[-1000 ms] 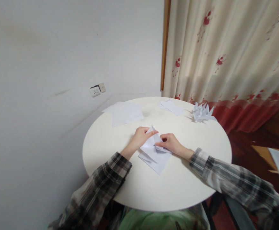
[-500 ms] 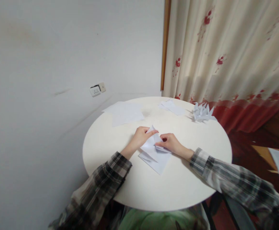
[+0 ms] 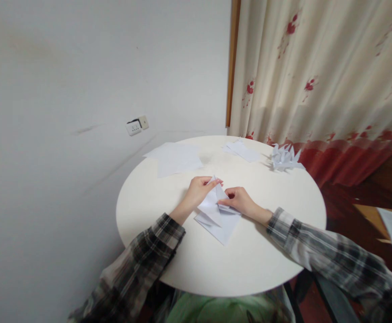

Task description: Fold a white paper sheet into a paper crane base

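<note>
A partly folded white sheet of paper (image 3: pixel 211 207) lies between my hands, near the middle of the round table. My left hand (image 3: pixel 200 190) pinches its upper tip, thumb across the front. The right-hand edge of the same paper is held between the thumb and fingers of my right hand (image 3: pixel 239 199). Loose flaps stand up from its lower part. Beneath it a flat piece of white paper (image 3: pixel 225 234) pokes out toward me; whether the two are joined I cannot tell.
White sheets (image 3: pixel 178 160) lie at the table's back left, smaller papers (image 3: pixel 243 150) at the back. A cluster of pointed folded-paper pieces (image 3: pixel 284 158) sits at the back right rim. The white table (image 3: pixel 249 264) stands by a wall and a curtain (image 3: pixel 317 112).
My left thumb has shifted very slightly at the paper's upper tip. The right hand and the other papers look the same.
</note>
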Demonstrator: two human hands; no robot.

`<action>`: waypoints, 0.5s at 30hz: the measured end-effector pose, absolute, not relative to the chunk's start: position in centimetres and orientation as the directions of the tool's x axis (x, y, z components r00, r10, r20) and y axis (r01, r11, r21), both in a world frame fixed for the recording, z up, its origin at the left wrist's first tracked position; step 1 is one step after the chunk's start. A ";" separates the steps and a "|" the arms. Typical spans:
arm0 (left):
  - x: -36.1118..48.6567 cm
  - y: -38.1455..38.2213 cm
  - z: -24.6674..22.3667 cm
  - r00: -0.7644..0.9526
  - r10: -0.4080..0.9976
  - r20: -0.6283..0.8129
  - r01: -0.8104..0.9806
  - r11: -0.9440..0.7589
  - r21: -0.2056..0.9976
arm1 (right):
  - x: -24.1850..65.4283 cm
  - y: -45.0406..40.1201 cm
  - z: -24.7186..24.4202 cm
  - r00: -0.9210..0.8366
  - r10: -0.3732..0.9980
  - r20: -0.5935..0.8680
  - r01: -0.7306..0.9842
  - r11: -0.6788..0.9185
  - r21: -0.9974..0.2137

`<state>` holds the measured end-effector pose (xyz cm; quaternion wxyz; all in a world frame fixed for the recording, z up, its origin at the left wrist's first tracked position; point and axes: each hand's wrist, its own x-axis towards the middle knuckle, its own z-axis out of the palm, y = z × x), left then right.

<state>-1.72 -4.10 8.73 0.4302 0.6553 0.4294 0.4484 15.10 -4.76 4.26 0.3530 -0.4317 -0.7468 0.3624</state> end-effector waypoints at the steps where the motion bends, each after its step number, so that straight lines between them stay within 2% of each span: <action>1: -1.7 -4.2 8.8 0.229 0.948 0.219 0.174 -0.261 0.949 | 15.1 -4.8 4.3 -0.377 0.902 0.211 0.388 0.361 -0.848; 15: -1.4 -4.8 9.6 0.183 0.954 0.236 0.119 -0.260 0.958 | 15.0 -4.9 4.5 -0.380 0.900 0.214 0.377 0.362 -0.853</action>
